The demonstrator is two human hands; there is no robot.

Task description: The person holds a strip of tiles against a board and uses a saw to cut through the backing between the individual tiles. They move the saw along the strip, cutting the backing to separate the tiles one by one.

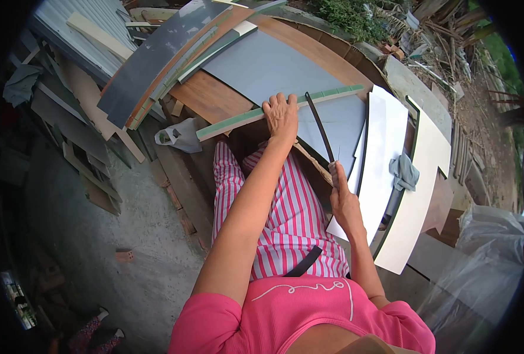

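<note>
My left hand [281,116] presses down on a long green-edged strip of board [238,120] that lies across a grey panel [273,68]. My right hand [343,197] grips the handle of a long dark blade [319,127], whose tip reaches up to the strip just right of my left hand. My legs in pink-striped trousers are below the panel's near edge.
White curved boards [386,159] lie at the right, a grey-blue rag [403,171] on them. Stacked curved panels [155,59] and offcuts pile up at the upper left. A plastic bag [181,135], a brick [124,255] on the concrete floor and plastic sheeting [486,259] are around.
</note>
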